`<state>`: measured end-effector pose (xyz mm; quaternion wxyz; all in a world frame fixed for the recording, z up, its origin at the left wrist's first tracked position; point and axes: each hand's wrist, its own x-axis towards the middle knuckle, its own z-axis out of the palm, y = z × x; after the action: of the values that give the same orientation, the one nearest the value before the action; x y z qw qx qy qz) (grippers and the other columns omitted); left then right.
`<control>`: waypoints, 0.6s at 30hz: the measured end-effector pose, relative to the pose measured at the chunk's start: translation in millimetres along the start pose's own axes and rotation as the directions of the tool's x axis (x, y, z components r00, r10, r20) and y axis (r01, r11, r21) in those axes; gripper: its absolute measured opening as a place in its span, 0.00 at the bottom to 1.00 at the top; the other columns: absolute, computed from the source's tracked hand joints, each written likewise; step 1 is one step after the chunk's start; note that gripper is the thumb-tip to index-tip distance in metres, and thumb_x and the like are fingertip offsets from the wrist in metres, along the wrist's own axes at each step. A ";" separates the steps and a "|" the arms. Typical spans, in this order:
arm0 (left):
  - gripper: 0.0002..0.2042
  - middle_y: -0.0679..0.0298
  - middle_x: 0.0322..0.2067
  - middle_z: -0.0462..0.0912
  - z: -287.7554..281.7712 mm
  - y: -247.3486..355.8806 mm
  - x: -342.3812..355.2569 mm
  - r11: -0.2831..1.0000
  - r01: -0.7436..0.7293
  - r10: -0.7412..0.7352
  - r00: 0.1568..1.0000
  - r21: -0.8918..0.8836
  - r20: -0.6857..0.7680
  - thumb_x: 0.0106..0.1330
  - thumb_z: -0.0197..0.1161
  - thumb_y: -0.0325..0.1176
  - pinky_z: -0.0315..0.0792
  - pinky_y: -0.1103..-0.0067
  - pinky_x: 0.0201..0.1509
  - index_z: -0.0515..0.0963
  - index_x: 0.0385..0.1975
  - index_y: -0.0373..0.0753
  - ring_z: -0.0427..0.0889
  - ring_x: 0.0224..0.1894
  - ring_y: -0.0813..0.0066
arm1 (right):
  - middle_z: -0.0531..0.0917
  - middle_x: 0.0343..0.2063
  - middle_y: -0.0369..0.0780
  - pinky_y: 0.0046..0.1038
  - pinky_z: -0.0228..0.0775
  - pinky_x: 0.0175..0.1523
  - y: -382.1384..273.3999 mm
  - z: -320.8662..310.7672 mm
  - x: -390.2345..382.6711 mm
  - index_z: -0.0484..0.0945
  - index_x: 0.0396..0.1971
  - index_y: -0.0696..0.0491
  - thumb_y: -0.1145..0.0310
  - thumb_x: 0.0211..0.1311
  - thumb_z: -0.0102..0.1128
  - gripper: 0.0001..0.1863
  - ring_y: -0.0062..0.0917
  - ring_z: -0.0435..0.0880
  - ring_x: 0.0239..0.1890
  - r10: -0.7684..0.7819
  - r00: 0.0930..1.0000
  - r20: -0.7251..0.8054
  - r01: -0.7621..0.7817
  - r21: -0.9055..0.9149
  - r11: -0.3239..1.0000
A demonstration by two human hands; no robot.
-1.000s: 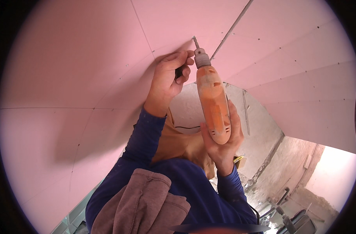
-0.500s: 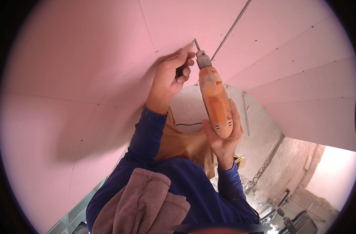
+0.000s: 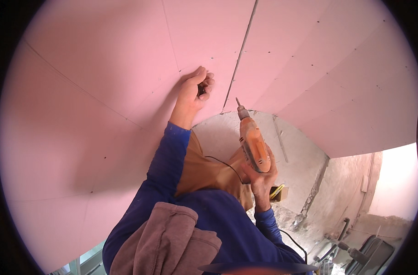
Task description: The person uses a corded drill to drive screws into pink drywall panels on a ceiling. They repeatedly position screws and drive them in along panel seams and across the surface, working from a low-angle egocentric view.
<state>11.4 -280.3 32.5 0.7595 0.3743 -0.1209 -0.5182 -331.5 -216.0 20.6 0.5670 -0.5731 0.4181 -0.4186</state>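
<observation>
My right hand [image 3: 263, 181] grips an orange drill [image 3: 254, 143] by its handle. Its chuck and thin bit [image 3: 238, 101] point up, apart from the pink plasterboard [image 3: 103, 59]. My left hand [image 3: 190, 94] is up beside the board with its fingers curled. Something small and black [image 3: 200, 90] shows inside that hand; its kind cannot be made out. Just above the left fingers, a small fastener head [image 3: 212, 57] sits in the board.
A dark open joint [image 3: 241, 55] runs between the boards, with several screw heads along them. Below is a rough concrete surface [image 3: 291, 133]. A small box [image 3: 278, 193] with a yellow-handled tool is beside my right wrist. A dark cable [image 3: 222, 161] hangs across my trousers.
The drill has come down and away from the board, its bit leaving the fastener. My left hand has shifted slightly lower, still curled. The view has turned somewhat.
</observation>
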 end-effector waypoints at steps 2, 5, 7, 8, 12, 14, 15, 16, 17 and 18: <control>0.09 0.59 0.36 0.86 -8.4 0.4 -2.9 0.999 0.024 -0.026 0.998 0.033 0.060 0.79 0.66 0.37 0.62 0.84 0.18 0.81 0.44 0.37 0.80 0.27 0.78 | 0.90 0.39 0.41 0.23 0.80 0.38 -6.1 -0.7 -6.7 0.69 0.75 0.60 0.81 0.51 0.82 0.48 0.20 0.87 0.34 0.053 0.999 0.009 -0.054 0.061 0.997; 0.07 0.58 0.39 0.86 -22.3 -18.9 -10.5 0.992 0.100 -0.096 0.994 0.076 -0.050 0.80 0.61 0.31 0.66 0.84 0.22 0.80 0.48 0.34 0.81 0.31 0.76 | 0.88 0.35 0.38 0.20 0.75 0.31 -13.1 1.1 -11.0 0.69 0.75 0.60 0.82 0.51 0.82 0.48 0.17 0.84 0.29 0.079 0.996 0.030 -0.082 0.113 0.990; 0.08 0.56 0.41 0.87 -38.3 -38.3 -23.2 0.982 0.171 -0.163 0.981 0.077 -0.103 0.80 0.58 0.28 0.73 0.84 0.28 0.79 0.51 0.32 0.83 0.35 0.72 | 0.88 0.35 0.38 0.20 0.75 0.32 -13.5 5.0 -11.4 0.69 0.75 0.60 0.82 0.52 0.81 0.48 0.17 0.84 0.29 0.061 0.997 0.047 -0.067 0.136 0.988; 0.08 0.55 0.43 0.87 -48.0 -48.1 -31.1 0.972 0.222 -0.212 0.970 0.073 -0.121 0.80 0.57 0.26 0.78 0.83 0.32 0.79 0.53 0.32 0.85 0.38 0.70 | 0.88 0.35 0.38 0.20 0.75 0.32 -12.9 6.2 -12.6 0.70 0.75 0.60 0.83 0.51 0.80 0.47 0.17 0.84 0.29 0.055 0.997 0.049 -0.060 0.128 0.990; 0.08 0.52 0.45 0.87 -87.8 -93.3 -65.2 0.938 0.345 -0.344 0.911 -0.036 -0.227 0.82 0.54 0.24 0.85 0.81 0.41 0.78 0.53 0.30 0.88 0.43 0.66 | 0.88 0.38 0.38 0.20 0.76 0.33 -3.5 7.8 -21.9 0.72 0.74 0.60 0.84 0.49 0.79 0.47 0.17 0.84 0.31 0.070 0.996 0.060 -0.076 0.095 0.993; 0.09 0.52 0.45 0.87 -106.0 -112.8 -82.0 0.923 0.382 -0.379 0.878 -0.047 -0.294 0.83 0.53 0.25 0.87 0.80 0.44 0.78 0.53 0.29 0.89 0.44 0.64 | 0.88 0.39 0.38 0.21 0.78 0.35 3.4 6.4 -28.7 0.73 0.73 0.60 0.84 0.48 0.79 0.47 0.18 0.84 0.33 0.090 0.993 0.071 -0.096 0.089 0.991; 0.08 0.50 0.45 0.87 -114.1 -121.5 -89.5 0.918 0.388 -0.393 0.871 -0.076 -0.296 0.84 0.54 0.26 0.87 0.78 0.44 0.77 0.53 0.29 0.90 0.43 0.62 | 0.88 0.40 0.38 0.22 0.79 0.36 7.7 6.2 -31.9 0.73 0.73 0.60 0.84 0.48 0.79 0.47 0.18 0.84 0.35 0.096 0.992 0.077 -0.103 0.092 0.990; 0.08 0.49 0.45 0.88 -120.9 -128.8 -97.1 0.914 0.394 -0.403 0.859 -0.095 -0.317 0.84 0.54 0.27 0.87 0.75 0.43 0.77 0.52 0.28 0.90 0.43 0.59 | 0.87 0.41 0.38 0.22 0.79 0.38 11.2 4.5 -38.4 0.73 0.73 0.60 0.84 0.48 0.79 0.47 0.19 0.84 0.36 0.102 0.991 0.084 -0.110 0.090 0.990; 0.09 0.47 0.45 0.88 -125.3 -133.5 -99.9 0.912 0.402 -0.405 0.839 -0.088 -0.363 0.84 0.55 0.27 0.88 0.72 0.43 0.77 0.52 0.28 0.90 0.42 0.57 | 0.88 0.42 0.38 0.23 0.80 0.40 13.9 2.8 -41.7 0.73 0.73 0.60 0.84 0.48 0.79 0.47 0.19 0.85 0.38 0.151 0.985 0.087 -0.158 0.092 0.983; 0.08 0.47 0.44 0.87 -129.3 -138.6 -104.7 0.913 0.397 -0.404 0.854 -0.090 -0.327 0.84 0.55 0.28 0.88 0.72 0.43 0.76 0.51 0.28 0.90 0.42 0.57 | 0.88 0.43 0.38 0.23 0.81 0.42 17.1 0.6 -46.5 0.73 0.73 0.60 0.84 0.48 0.79 0.47 0.19 0.85 0.39 0.200 0.976 0.088 -0.207 0.089 0.974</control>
<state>-56.7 -156.5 -131.6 0.6480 0.4671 0.0970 -0.5938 -345.0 -171.6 3.2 0.6503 -0.5147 0.4311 -0.3555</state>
